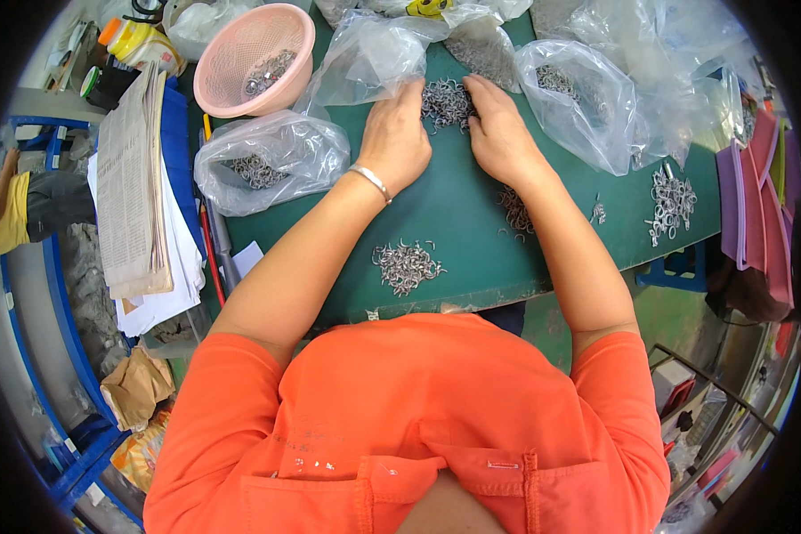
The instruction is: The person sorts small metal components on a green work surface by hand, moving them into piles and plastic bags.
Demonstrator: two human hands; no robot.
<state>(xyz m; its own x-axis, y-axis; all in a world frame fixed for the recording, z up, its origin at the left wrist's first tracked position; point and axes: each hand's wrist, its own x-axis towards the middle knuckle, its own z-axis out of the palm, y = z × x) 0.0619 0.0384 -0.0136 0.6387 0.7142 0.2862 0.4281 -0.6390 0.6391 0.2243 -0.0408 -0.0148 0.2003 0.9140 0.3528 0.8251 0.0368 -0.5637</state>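
Observation:
A heap of small dark metal pieces, curved like hooks or rings (448, 103), lies on the green tabletop (472, 182) between my hands. My left hand (394, 135) rests along its left side, fingers stretched out away from me, with a metal bracelet on the wrist. On the opposite side my right hand (505, 133) has its fingers extended and slightly curved against the heap, thumb apart. Neither hand grips anything; together they flank the pieces. A second dark heap (514, 210) is partly hidden by my right forearm. Nearer me lies a pile of shinier curved pieces (407, 266).
Clear plastic bags of metal parts (271, 160) (574, 98) sit left and right. A pink basket (256, 58) stands far left, beside stacked papers (129, 187). Silver clasps (671, 203) lie near the right edge, by pink and purple bins (756, 205). Another person (27, 209) is at far left.

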